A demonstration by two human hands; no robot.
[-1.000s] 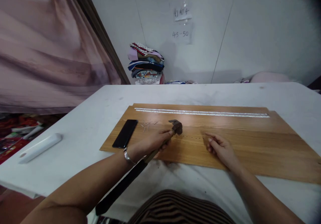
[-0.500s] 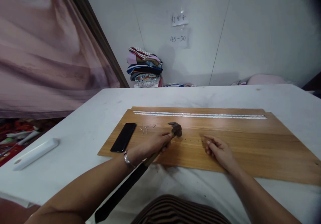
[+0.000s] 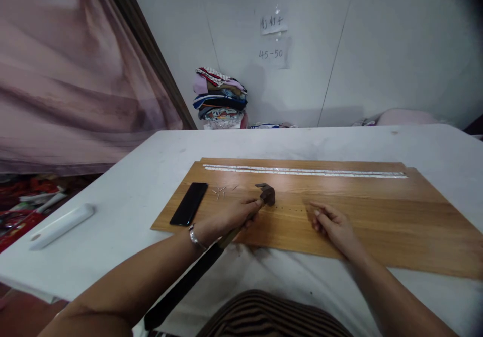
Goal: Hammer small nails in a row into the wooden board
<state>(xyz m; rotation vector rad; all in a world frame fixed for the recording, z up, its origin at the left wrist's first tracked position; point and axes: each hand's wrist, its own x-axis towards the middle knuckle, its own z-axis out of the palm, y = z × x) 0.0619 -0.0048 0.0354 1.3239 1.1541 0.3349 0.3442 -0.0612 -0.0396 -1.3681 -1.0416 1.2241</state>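
My left hand (image 3: pixel 231 216) is closed round a hammer's handle just below the dark metal head (image 3: pixel 266 193), which rests on a wooden board (image 3: pixel 377 211). The long handle (image 3: pixel 181 286) runs back toward my body. A row of small nail heads (image 3: pixel 290 209) dots the board between my hands. My right hand (image 3: pixel 334 225) lies on the board at the right end of that row, fingers curled with the tips pressed together; what they hold, if anything, I cannot make out. Several loose nails (image 3: pixel 222 191) lie left of the hammer head.
A black phone (image 3: pixel 188 203) lies on the board's left end. A pale strip (image 3: pixel 305 171) runs along its far edge. The board sits on a white table (image 3: pixel 132 196) with a white tube-like object (image 3: pixel 62 225) at its left. Folded clothes (image 3: pixel 219 98) are stacked by the wall.
Only the view has shifted slightly; both hands and the hammer stay where they were on the board.
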